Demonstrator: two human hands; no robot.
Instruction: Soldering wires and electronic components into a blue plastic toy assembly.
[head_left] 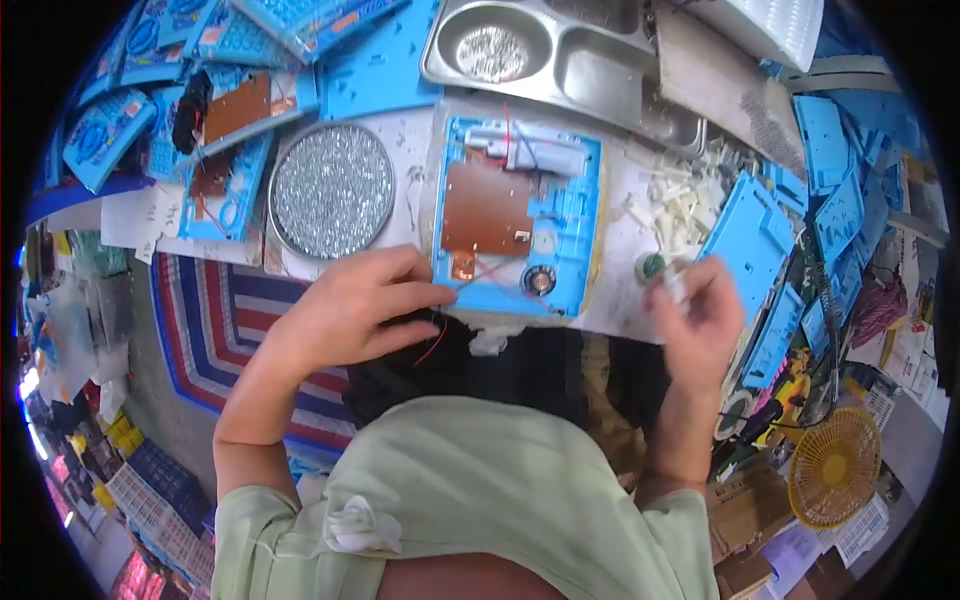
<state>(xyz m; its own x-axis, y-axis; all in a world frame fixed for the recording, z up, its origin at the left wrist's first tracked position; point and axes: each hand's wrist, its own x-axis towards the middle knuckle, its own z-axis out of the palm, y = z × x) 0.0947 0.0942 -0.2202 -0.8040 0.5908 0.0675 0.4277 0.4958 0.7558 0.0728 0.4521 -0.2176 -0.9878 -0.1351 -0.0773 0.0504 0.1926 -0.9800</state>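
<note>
A blue plastic casing [590,215] lies open in front of me. In it sit a brown circuit board [485,208], a white battery compartment [545,155], a small round speaker [540,280] and thin red and blue wires. My left hand [365,305] is at the casing's lower left corner, fingers stretched out and thumb apart from them. A loose red wire [432,347] hangs by its thumb. To the right of the casing, my right hand [700,320] is closed on a small whitish piece [675,287], blurred, its kind unclear. Just beyond the fingers is a small green round thing [651,266].
A round tin of small shiny metal pieces [333,190] stands left of the casing. Behind is a steel compartment tray [555,75]. White plastic parts [685,200] are heaped at right beside blue panels [750,235]. Blue casings [110,135] pile up at far left.
</note>
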